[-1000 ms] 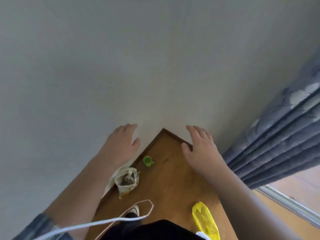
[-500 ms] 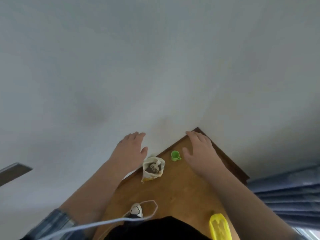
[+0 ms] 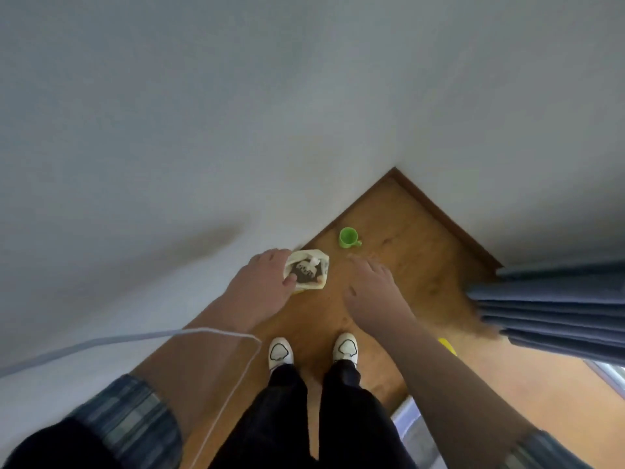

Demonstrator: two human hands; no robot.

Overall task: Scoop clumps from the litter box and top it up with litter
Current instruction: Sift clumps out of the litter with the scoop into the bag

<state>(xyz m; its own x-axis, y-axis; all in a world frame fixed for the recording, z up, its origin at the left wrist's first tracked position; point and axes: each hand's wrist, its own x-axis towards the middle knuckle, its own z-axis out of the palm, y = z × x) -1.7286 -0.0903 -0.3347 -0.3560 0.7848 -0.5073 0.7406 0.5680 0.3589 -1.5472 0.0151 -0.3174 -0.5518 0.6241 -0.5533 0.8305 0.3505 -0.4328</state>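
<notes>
An open pale bag [image 3: 321, 265] with dark contents and a small white piece inside stands on the wooden floor by the wall. My left hand [image 3: 262, 287] hangs over the bag's left edge with its fingers loosely extended; its thumb overlaps the rim in view, and I cannot tell if it touches. Spread and holding nothing, my right hand [image 3: 368, 287] hovers to the right of the bag. A green cup [image 3: 348, 237] stands beyond the bag toward the corner. No litter box is in view.
White walls meet at the floor corner [image 3: 394, 169]. A blue curtain [image 3: 548, 306] hangs at the right, with a yellow item [image 3: 448, 345] partly hidden by my right forearm. My two white shoes [image 3: 280, 352] stand below the bag. A white cable [image 3: 203, 333] crosses my left arm.
The view has tilted down and swung, so my legs and shoes show. Both hands have dropped lower in view; my left hand now overlaps the bag's edge.
</notes>
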